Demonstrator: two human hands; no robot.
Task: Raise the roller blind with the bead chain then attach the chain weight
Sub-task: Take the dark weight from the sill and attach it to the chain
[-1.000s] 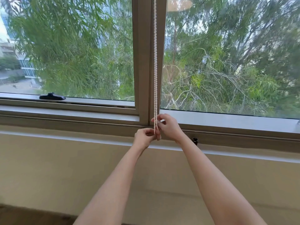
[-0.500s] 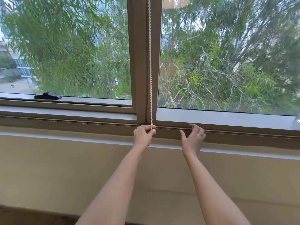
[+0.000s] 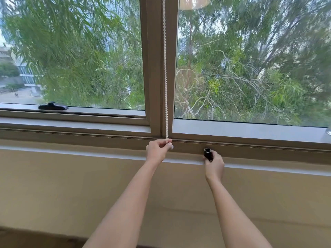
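Left hand (image 3: 157, 149) pinches bead chain (image 3: 165, 68) — right hand (image 3: 214, 165) grips chain weight (image 3: 207, 153).

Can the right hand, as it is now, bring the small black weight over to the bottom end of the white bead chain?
Probably yes: the right hand grips the small black chain weight, and only bare sill separates it from the white bead chain end in the left hand.
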